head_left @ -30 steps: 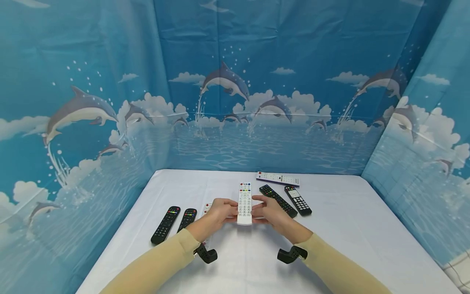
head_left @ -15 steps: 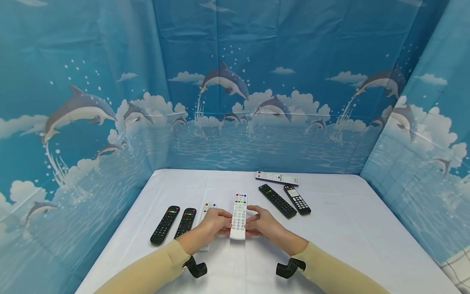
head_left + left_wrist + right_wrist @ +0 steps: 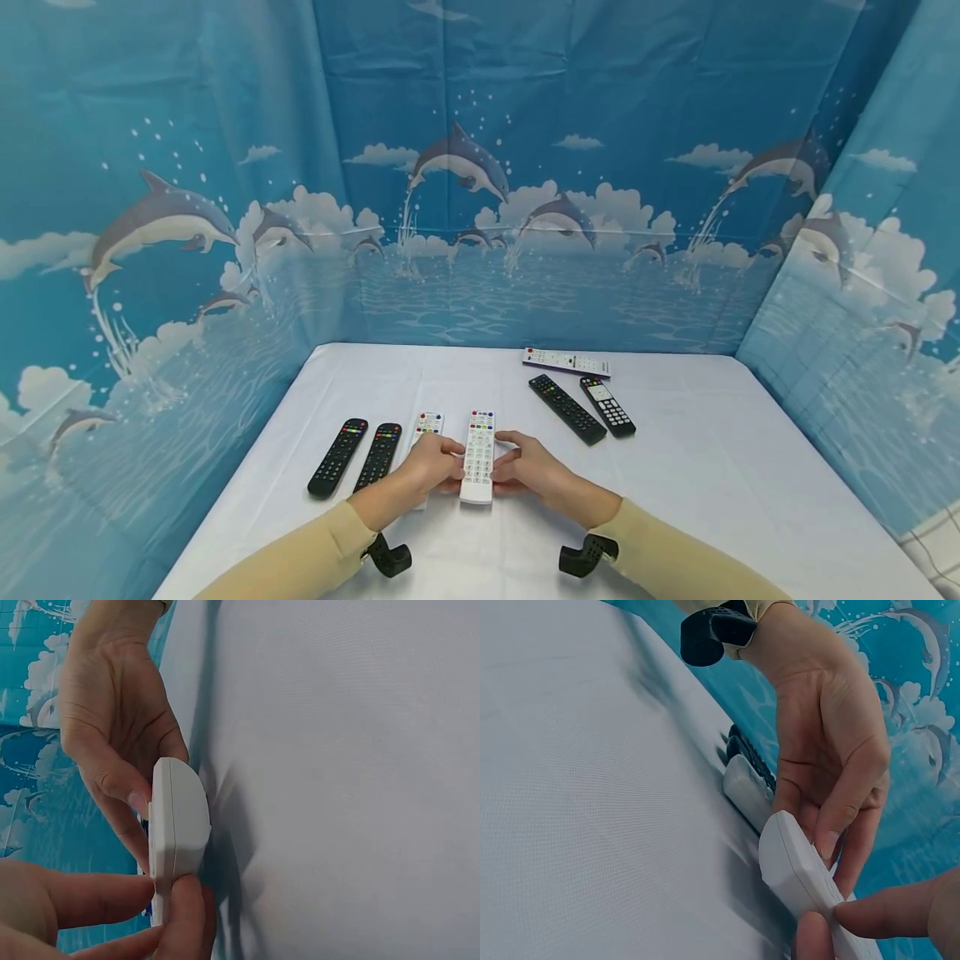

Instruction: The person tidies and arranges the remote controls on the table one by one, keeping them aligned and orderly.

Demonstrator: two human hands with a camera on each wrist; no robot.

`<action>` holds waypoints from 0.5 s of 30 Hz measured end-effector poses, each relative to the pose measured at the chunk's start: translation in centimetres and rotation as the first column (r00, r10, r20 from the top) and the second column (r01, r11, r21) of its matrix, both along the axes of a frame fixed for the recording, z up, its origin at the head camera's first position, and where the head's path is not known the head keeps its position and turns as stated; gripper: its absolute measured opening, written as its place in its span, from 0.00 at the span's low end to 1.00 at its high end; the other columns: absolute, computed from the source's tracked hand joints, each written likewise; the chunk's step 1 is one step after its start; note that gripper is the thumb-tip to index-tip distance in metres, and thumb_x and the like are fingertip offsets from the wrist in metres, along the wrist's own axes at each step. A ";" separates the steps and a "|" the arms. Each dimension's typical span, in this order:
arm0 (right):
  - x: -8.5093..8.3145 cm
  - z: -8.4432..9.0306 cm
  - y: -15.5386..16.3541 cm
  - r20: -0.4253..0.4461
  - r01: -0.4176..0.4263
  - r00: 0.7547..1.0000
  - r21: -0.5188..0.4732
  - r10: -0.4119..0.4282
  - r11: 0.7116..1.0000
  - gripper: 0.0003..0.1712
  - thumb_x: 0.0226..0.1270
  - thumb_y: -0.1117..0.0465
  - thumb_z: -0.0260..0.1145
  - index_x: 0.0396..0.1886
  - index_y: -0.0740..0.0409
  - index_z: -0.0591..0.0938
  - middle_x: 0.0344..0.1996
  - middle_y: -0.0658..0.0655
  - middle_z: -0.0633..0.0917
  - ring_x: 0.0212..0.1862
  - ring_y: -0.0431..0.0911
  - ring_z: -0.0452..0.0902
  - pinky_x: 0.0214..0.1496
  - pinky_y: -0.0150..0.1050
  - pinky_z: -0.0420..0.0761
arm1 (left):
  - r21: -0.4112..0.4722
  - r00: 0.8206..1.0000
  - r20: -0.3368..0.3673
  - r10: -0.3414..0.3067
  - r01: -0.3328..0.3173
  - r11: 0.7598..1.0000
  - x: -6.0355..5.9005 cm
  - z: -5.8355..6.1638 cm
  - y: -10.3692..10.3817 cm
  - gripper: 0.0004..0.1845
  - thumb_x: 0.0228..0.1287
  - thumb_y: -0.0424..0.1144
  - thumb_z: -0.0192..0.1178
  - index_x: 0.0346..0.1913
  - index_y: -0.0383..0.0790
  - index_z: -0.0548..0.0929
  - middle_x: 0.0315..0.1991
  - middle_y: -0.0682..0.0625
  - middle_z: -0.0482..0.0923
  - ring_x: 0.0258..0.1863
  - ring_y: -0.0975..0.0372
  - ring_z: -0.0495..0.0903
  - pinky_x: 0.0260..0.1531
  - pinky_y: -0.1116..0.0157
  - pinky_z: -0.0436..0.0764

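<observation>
White remote pinched between left hand and right hand, low over table, near centre.

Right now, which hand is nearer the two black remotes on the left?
Left. The left hand grips the white remote just right of the two black remotes; the right hand grips that remote's far side, farther from them.
</observation>
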State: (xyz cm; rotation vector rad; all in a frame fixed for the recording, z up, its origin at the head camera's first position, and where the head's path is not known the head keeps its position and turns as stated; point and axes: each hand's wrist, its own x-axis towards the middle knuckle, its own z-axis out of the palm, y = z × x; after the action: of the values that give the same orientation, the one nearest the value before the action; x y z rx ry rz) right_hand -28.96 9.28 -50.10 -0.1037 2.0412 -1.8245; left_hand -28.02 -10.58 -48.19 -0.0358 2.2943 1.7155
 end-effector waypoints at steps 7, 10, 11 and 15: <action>0.0 0.2 -0.1 0.021 -0.047 0.999 0.034 0.046 0.998 0.47 0.57 0.74 0.69 0.76 0.69 0.59 0.42 0.64 0.82 0.38 0.50 0.85 0.43 0.42 0.87 | -0.050 0.999 0.037 0.000 0.001 0.999 0.4 0.9 -0.4 0.17 0.61 0.25 0.60 0.54 0.23 0.81 0.41 0.39 0.80 0.34 0.56 0.85 0.36 0.60 0.87; 0.0 0.2 -0.3 0.027 -0.056 0.998 0.012 0.055 0.998 0.47 0.57 0.75 0.69 0.76 0.70 0.58 0.41 0.65 0.82 0.38 0.50 0.85 0.44 0.43 0.87 | -0.033 0.998 0.064 0.006 -0.004 0.999 0.7 1.3 -0.7 0.16 0.64 0.26 0.59 0.53 0.23 0.81 0.40 0.40 0.80 0.33 0.55 0.85 0.37 0.59 0.88; 0.0 0.2 -0.3 0.028 -0.057 0.998 0.004 0.057 0.998 0.47 0.56 0.75 0.69 0.75 0.70 0.58 0.41 0.65 0.82 0.38 0.50 0.85 0.44 0.43 0.87 | -0.031 0.998 0.070 0.006 -0.004 1.000 0.8 1.4 -0.8 0.16 0.64 0.27 0.59 0.53 0.23 0.81 0.40 0.40 0.80 0.33 0.55 0.85 0.37 0.59 0.88; 0.0 0.4 -0.5 0.030 -0.063 0.998 0.001 0.063 0.998 0.47 0.56 0.76 0.69 0.75 0.70 0.58 0.41 0.65 0.82 0.38 0.50 0.85 0.44 0.43 0.87 | -0.020 0.997 0.080 -0.006 0.008 1.000 1.0 1.7 -1.1 0.16 0.64 0.28 0.59 0.52 0.22 0.81 0.39 0.39 0.81 0.34 0.54 0.85 0.37 0.59 0.88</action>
State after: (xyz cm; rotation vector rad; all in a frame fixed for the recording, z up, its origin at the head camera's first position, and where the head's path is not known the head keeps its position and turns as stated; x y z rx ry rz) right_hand -28.94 8.73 -49.70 -0.1384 1.9964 -1.7758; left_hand -27.03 -11.72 -46.45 -0.0986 2.2515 1.6571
